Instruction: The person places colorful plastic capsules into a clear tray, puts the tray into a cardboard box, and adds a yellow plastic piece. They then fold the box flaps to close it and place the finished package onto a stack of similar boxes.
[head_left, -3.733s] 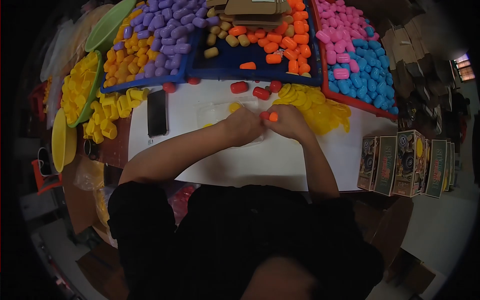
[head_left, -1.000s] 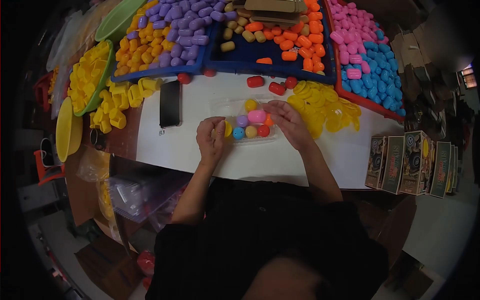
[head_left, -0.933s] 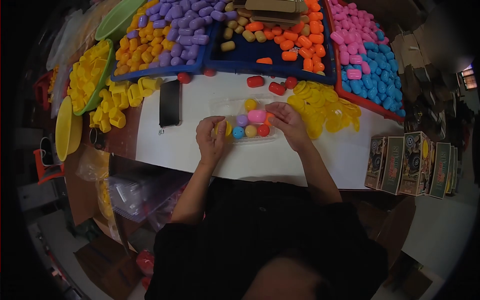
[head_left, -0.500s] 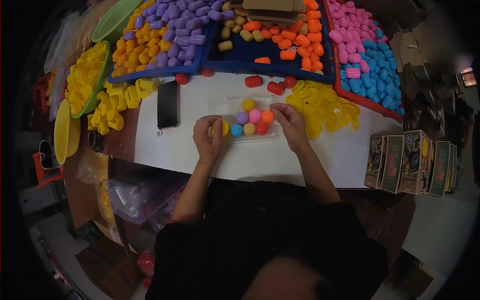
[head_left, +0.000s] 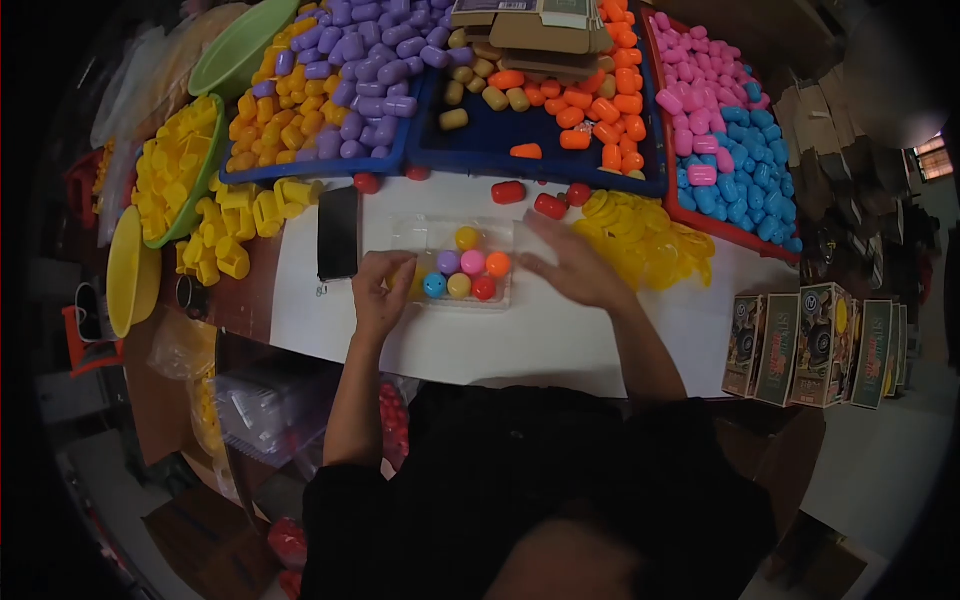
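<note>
In the head view, a clear, shiny plastic tray (head_left: pixel 410 234) sits on a smooth white tabletop (head_left: pixel 540 345), with bare surface between it and the curved near edge. Glossy, round-ended pieces (head_left: pixel 472 263) fill its right part: one yellow at the far side, then purple, pink and orange, then blue, tan and red nearest.

The left hand (head_left: pixel 384 288) is at the tray's left end, fingers curled in a narrow pinch beside a yellow piece (head_left: pixel 418 277); whether it grips it cannot be told. The right hand (head_left: pixel 575 268), blurred, is open wide and empty just beyond the right end.

Blue bins (head_left: pixel 530 174) heaped with smooth capsules bound the far side, loose red capsules (head_left: pixel 508 192) before them. A flat dark phone (head_left: pixel 338 234) lies left, near the left hand; thin yellow discs (head_left: pixel 640 238) crowd beyond the right hand, and upright printed boxes (head_left: pixel 815 345) stand farther right.
</note>
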